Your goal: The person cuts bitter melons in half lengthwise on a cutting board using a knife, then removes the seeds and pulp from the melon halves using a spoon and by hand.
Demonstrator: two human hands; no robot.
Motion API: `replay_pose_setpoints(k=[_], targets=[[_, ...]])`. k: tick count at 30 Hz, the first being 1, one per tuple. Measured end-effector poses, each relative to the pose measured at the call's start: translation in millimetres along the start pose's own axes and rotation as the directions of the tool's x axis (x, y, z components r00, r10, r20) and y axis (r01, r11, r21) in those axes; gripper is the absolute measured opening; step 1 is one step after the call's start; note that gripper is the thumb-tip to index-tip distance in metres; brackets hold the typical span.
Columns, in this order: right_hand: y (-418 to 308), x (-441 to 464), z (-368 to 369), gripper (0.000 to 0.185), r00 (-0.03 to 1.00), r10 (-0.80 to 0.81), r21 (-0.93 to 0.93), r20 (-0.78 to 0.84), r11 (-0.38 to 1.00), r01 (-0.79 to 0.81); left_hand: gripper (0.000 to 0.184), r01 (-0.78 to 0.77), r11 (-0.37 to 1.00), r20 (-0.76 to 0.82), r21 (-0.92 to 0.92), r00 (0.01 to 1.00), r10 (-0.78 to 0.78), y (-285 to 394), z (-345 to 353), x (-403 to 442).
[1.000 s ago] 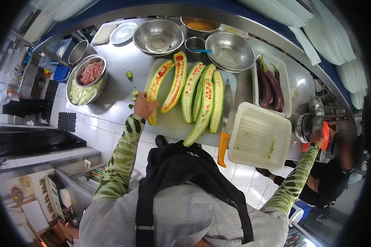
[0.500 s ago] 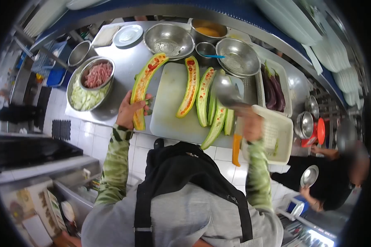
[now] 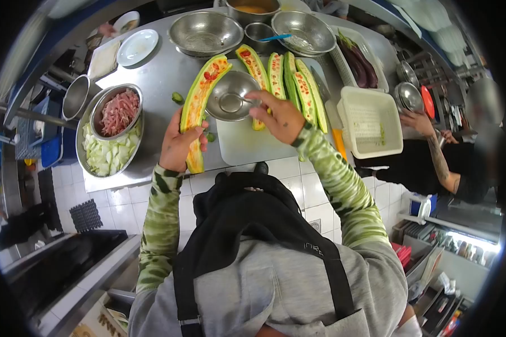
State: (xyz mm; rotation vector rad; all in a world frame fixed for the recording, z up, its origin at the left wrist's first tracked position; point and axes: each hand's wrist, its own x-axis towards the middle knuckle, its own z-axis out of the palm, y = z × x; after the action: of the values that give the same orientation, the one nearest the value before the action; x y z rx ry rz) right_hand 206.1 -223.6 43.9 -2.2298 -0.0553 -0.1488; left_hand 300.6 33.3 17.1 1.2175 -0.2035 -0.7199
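Note:
My left hand (image 3: 181, 140) is wrapped round the lower part of a long halved gourd (image 3: 199, 92), its yellow flesh and red seeds facing up. Beside it, a small metal bowl (image 3: 225, 109) is over the white cutting board (image 3: 242, 147). My right hand (image 3: 278, 117) is at the bowl's right rim, thumb and fingers closed on a small shiny metal piece that looks like a spoon (image 3: 249, 101); its far end is hard to make out. More gourd halves (image 3: 276, 76) lie along the board. A knife with an orange handle (image 3: 338, 143) rests at its right edge.
At the left, a bowl of sliced meat (image 3: 118, 115) sits on a bowl of pale green slices (image 3: 104, 149). Metal bowls (image 3: 205, 33) stand at the back. A cream basket (image 3: 372, 147) and a tray with eggplants (image 3: 358, 62) are at the right, near another person's arm (image 3: 445, 154).
My right hand has moved left from the board's right side, and the metal bowl now sits beside the held gourd half. The left hand keeps its grip. My view has shifted.

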Motion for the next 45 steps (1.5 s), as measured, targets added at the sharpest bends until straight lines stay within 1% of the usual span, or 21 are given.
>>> replay_pose_setpoints(k=[1,2,5,8,11,12,15,19,23,25,27,30,32,34,35,37,38,39,41,43,45], targets=[[-1,9,-3,0.037,0.999,-0.022,0.018,-0.035,1.000,0.023,0.048,-0.003,1.000,0.018,0.015,1.000,0.003,-2,2,7],[-1,18,-5,0.033,0.997,-0.063,-0.062,-0.053,0.996,0.060,0.048,-0.009,0.999,0.038,0.033,0.999,0.007,-4,6,13],[-6,47,-8,0.026,0.994,0.046,-0.481,-0.098,0.872,-0.088,0.051,-0.040,0.993,0.069,0.107,0.997,0.032,0,26,23],[-18,68,-21,0.028,0.987,0.145,-0.647,-0.063,0.747,-0.151,0.056,-0.097,0.978,0.129,0.187,0.989,0.074,7,41,28],[-21,77,-26,0.035,0.993,0.088,-0.700,-0.083,0.704,-0.121,0.060,-0.136,0.959,0.200,0.250,0.976,0.086,15,49,35],[-30,78,-32,0.030,0.985,0.169,-0.697,-0.032,0.702,-0.143,0.061,-0.139,0.954,0.205,0.267,0.975,0.084,16,50,36],[-37,78,-32,0.031,0.981,0.191,-0.671,0.020,0.730,-0.129,0.060,-0.145,0.943,0.211,0.299,0.974,0.083,17,49,46],[-47,55,-4,0.030,0.992,0.089,-0.636,0.087,0.771,-0.013,0.058,-0.163,0.950,0.241,0.265,0.965,0.099,9,47,62],[-18,44,-32,0.020,0.994,0.107,-0.595,0.024,0.801,-0.072,0.055,-0.022,0.985,0.217,0.170,0.976,-0.016,9,57,46],[-2,20,-44,0.016,0.989,0.094,-0.443,-0.114,0.886,-0.135,0.055,0.024,0.993,0.256,0.119,0.965,-0.054,4,43,29],[13,-2,-49,0.016,0.971,0.127,-0.368,-0.201,0.909,-0.194,0.055,0.075,0.988,0.330,0.134,0.937,-0.116,1,22,8],[36,-31,-39,0.018,0.925,0.239,-0.219,-0.295,0.926,-0.309,0.055,0.267,0.957,0.435,0.117,0.852,-0.291,-17,11,-10],[49,-36,-28,0.017,0.861,0.322,-0.095,-0.393,0.917,-0.386,0.055,0.275,0.957,0.492,0.092,0.823,-0.284,-40,28,2],[43,-23,-18,0.019,0.854,0.326,-0.128,-0.406,0.905,-0.406,0.053,0.310,0.947,0.497,0.086,0.810,-0.310,-66,32,14],[97,-15,4,0.019,0.911,0.025,0.028,-0.411,0.999,-0.015,0.052,0.272,0.957,0.454,0.101,0.844,-0.288,-84,33,22],[84,12,12,0.025,0.886,0.309,-0.271,-0.345,0.871,-0.410,0.049,0.223,0.970,0.430,0.100,0.869,-0.244,-100,42,32],[74,24,17,0.028,0.822,0.491,-0.390,-0.287,0.724,-0.569,0.048,0.254,0.964,0.378,0.075,0.888,-0.263,-94,50,29],[66,36,23,0.032,0.740,0.627,-0.460,-0.243,0.597,-0.657,0.050,0.261,0.960,0.431,0.102,0.858,-0.280,-99,45,37],[76,56,33,0.031,0.780,0.571,-0.499,-0.254,0.614,-0.612,0.050,0.245,0.964,0.412,0.104,0.872,-0.266,-98,43,42],[86,69,36,0.031,0.833,0.499,-0.521,-0.237,0.659,-0.543,0.051,0.284,0.953,0.504,0.102,0.811,-0.295,-112,26,56],[97,80,36,0.031,0.868,0.462,-0.550,-0.185,0.683,-0.481,0.053,0.215,0.975,0.490,0.057,0.845,-0.215,-113,13,47]])
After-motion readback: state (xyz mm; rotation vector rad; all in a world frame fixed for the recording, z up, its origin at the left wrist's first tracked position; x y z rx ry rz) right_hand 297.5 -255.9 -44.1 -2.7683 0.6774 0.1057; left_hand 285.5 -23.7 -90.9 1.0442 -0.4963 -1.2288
